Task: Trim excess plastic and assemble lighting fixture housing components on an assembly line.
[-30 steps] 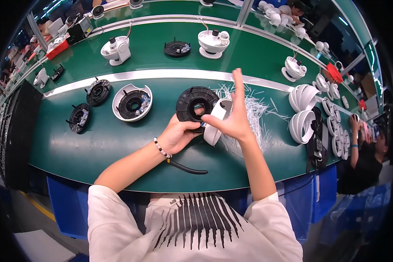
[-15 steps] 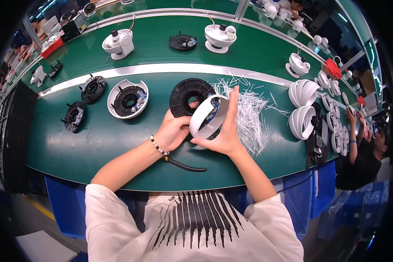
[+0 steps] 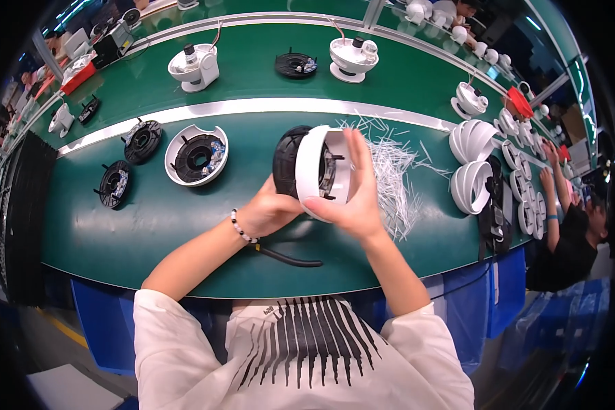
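Above the bench, my left hand [image 3: 263, 210] is closed on a round black plastic disc [image 3: 288, 164], its fingers mostly hidden behind. My right hand [image 3: 359, 205] grips a white ring-shaped housing [image 3: 309, 167], thumb on the near rim and fingers along the far side. The two parts stand on edge against each other, with black posts of the disc showing inside the ring. Whether they are locked together I cannot tell. Below my hands lies a tool with a black curved handle [image 3: 290, 259], partly covered by my left wrist.
To the left are a white housing [image 3: 173, 156] with a black disc inside and two loose black discs [image 3: 115, 183]. White thin strips [image 3: 393, 178] are heaped right of my hands, beside stacked white rings [image 3: 468, 188]. White assemblies [image 3: 354, 60] stand on the green belt behind. A co-worker [image 3: 572, 239] is at right.
The black disc has turned on edge and come against the white ring, which has rotated more upright. Assemblies on the far belt have shifted slightly right. The co-worker's arms have risen.
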Tool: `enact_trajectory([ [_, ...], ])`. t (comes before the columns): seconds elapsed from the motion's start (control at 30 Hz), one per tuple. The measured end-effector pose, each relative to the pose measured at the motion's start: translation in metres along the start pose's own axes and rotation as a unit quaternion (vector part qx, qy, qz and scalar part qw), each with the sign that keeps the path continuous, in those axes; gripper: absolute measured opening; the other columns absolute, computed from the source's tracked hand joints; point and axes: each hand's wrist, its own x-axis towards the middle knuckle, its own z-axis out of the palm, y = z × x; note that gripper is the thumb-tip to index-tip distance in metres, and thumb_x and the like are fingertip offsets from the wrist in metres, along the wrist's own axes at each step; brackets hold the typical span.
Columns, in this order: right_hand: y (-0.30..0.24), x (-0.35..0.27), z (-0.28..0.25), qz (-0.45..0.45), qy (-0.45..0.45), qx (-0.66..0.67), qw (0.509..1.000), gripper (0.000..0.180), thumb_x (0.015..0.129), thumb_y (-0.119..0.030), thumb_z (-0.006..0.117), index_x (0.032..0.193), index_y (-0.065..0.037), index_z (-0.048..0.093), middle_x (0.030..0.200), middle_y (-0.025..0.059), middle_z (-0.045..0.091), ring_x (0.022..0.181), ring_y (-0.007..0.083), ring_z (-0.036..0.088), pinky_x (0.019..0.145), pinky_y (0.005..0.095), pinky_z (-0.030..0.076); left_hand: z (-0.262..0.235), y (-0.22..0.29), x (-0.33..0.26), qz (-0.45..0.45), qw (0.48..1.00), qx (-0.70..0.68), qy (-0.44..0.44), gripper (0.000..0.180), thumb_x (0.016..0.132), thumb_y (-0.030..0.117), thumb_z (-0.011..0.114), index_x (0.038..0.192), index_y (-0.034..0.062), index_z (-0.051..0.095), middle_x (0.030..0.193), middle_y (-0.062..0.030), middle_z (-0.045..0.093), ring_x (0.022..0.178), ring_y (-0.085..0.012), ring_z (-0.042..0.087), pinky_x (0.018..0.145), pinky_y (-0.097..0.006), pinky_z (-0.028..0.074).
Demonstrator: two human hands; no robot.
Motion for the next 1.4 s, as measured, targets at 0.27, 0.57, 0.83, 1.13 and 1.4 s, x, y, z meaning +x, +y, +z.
enact_trajectory([
  [0.27,-0.005,0.005,0.009,-0.041,-0.048,-0.167,0.984,0.118,0.045,-0.040,0.080,0.128,0.011,0.013,0.120,0.0258,0.030,0.115,0.0354,0.032,0.097,0.0384,0.026,-0.001,0.030,0.016,-0.051,0.991,-0.119,0.022,0.072,0.081,0.059,0.033,0.123,0.0012,0.036,0.119,-0.0161,0.045,0.107,-0.0263,0.047,0.090,-0.042,0.039],
  [0.57,-0.014,0.006,0.014,0.003,-0.005,-0.156,0.988,0.110,0.049,-0.025,0.080,0.129,0.010,0.013,0.130,0.0244,0.025,0.120,0.0293,0.030,0.099,0.0355,0.024,-0.002,0.018,0.009,0.004,0.999,0.023,0.039,0.066,0.083,0.053,0.035,0.129,0.0056,0.026,0.125,-0.0142,0.039,0.114,-0.0256,0.040,0.098,-0.040,0.030],
  [0.83,-0.028,0.000,0.029,-0.070,0.011,-0.254,0.964,0.114,0.047,-0.030,0.081,0.129,0.008,0.011,0.125,0.0226,0.029,0.117,0.0293,0.033,0.096,0.0362,0.029,0.010,0.016,0.010,0.082,0.992,-0.095,0.032,0.060,0.086,0.051,0.030,0.127,0.0074,0.030,0.123,-0.0119,0.041,0.111,-0.0249,0.042,0.094,-0.039,0.035],
  [1.13,-0.020,0.007,0.025,-0.043,0.028,-0.074,0.996,0.115,0.048,-0.020,0.082,0.130,0.007,0.006,0.131,0.0240,0.022,0.118,0.0270,0.034,0.094,0.0336,0.034,0.016,0.012,0.010,0.138,0.988,-0.010,0.064,0.066,0.084,0.054,0.028,0.126,0.0026,0.031,0.124,-0.0125,0.040,0.113,-0.0249,0.040,0.095,-0.039,0.033],
  [1.4,-0.024,0.002,0.043,-0.060,0.035,-0.171,0.983,0.113,0.049,-0.029,0.081,0.129,0.007,0.011,0.122,0.0203,0.029,0.116,0.0288,0.031,0.097,0.0368,0.027,0.019,0.016,0.007,0.146,0.988,-0.002,0.059,0.067,0.084,0.055,0.029,0.132,0.0092,0.020,0.127,-0.0116,0.036,0.115,-0.0235,0.038,0.096,-0.037,0.032],
])
